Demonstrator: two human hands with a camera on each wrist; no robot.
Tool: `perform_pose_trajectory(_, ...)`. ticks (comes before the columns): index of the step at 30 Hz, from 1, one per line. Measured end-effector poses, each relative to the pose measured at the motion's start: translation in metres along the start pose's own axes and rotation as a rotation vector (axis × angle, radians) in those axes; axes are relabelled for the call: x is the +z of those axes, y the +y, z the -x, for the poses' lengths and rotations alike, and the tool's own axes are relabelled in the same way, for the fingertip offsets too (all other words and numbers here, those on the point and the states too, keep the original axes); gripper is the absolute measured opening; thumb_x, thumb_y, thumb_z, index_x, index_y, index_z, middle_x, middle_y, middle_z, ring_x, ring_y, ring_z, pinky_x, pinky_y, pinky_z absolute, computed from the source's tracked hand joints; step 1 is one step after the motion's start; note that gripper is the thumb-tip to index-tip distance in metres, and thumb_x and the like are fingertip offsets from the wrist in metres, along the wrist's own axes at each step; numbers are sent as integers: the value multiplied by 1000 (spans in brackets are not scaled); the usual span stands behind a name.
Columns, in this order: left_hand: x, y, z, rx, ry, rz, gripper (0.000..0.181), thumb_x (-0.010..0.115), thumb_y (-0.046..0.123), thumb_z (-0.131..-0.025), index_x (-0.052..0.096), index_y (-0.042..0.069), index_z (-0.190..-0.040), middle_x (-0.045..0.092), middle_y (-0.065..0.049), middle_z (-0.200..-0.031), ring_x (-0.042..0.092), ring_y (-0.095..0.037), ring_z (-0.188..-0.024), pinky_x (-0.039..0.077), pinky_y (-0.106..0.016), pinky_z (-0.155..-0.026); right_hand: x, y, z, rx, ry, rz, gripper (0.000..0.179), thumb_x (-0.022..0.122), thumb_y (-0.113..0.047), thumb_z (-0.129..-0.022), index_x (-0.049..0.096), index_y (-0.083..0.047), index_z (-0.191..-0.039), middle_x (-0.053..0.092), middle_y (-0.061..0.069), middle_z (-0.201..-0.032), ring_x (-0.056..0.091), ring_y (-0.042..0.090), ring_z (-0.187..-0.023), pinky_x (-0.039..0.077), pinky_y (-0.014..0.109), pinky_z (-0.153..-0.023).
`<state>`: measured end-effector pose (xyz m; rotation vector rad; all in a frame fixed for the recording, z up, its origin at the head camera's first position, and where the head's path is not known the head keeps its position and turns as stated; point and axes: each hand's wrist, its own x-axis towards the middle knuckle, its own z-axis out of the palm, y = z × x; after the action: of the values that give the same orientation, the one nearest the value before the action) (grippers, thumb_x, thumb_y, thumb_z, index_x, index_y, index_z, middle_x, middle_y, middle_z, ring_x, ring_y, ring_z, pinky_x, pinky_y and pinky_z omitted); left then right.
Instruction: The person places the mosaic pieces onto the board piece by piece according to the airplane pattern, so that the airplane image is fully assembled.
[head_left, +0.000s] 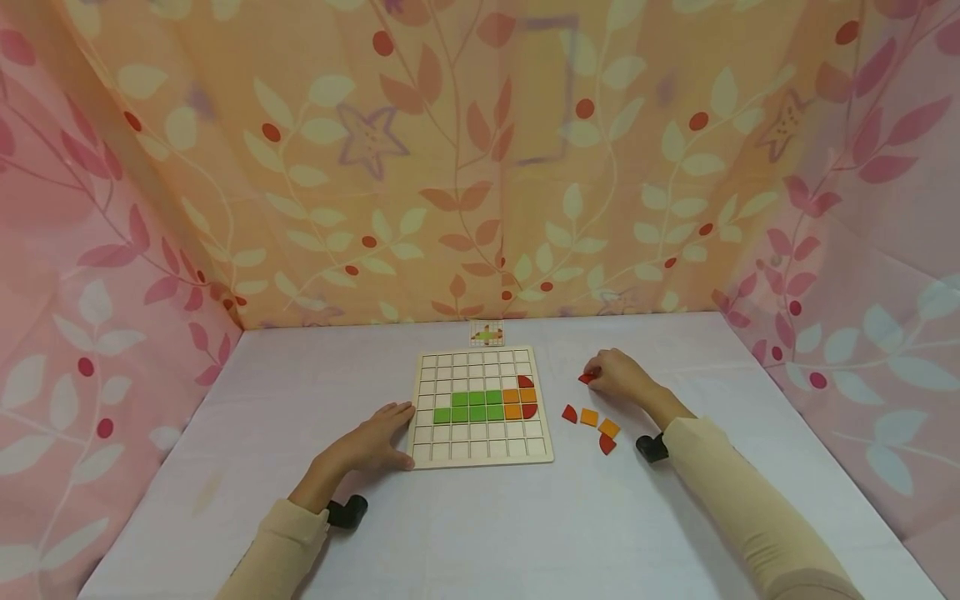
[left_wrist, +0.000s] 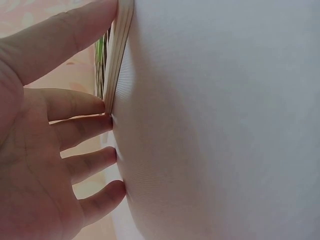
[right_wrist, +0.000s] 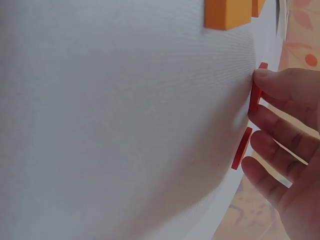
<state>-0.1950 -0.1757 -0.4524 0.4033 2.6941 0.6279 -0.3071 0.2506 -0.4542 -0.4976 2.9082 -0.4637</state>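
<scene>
A wooden grid board (head_left: 480, 462) lies on the table, with green tiles (head_left: 477, 405), orange tiles (head_left: 512, 404) and red quarter-circle tiles (head_left: 529, 411) in its cells. At its left edge rests my left hand (head_left: 373, 440), fingers extended; the left wrist view shows the thumb and fingertips against the board's side (left_wrist: 119, 55). To the right of the board, my right hand (head_left: 618, 375) pinches a red quarter-circle tile (right_wrist: 257, 90) between thumb and fingers, low at the table. Another red tile (right_wrist: 242, 148) lies beside its other fingertips.
Nearer me than the right hand lie loose orange squares (head_left: 589, 417) and red quarter-circles (head_left: 570, 413). A small pattern card (head_left: 487, 333) sits behind the board. Floral cloth walls (head_left: 450, 167) enclose the white table (head_left: 480, 533) at the back and sides.
</scene>
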Motion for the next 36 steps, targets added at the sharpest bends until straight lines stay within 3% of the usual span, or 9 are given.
perform_pose_trajectory(11, 1, 0, 0, -2, 0, 23, 90, 82, 21, -76, 34, -2, -149, 29, -18, -159, 19, -42, -148, 22, -59, -118, -1, 0, 2, -48, 37, -46, 24, 70, -8, -81, 73, 2, -102, 69, 11, -89, 59, 23, -82, 53, 42, -82)
perform_pose_trajectory(26, 0, 1, -1, -7, -3, -5, 91, 82, 24, -76, 34, -2, -149, 29, -18, -159, 19, -42, -148, 22, -59, -118, -13, -16, -1, -55, 58, -85, 26, 72, -15, -86, 72, -2, -109, 70, 11, -97, 58, 24, -90, 52, 44, -89)
perform_pose_trajectory(36, 0, 2, 0, -10, -6, -4, 91, 82, 22, -76, 34, -2, -149, 29, -19, -159, 19, -43, -148, 22, -59, -118, -13, -28, -8, -132, 108, -81, 24, 72, -14, -85, 73, -2, -106, 68, 11, -96, 58, 29, -92, 49, 42, -86)
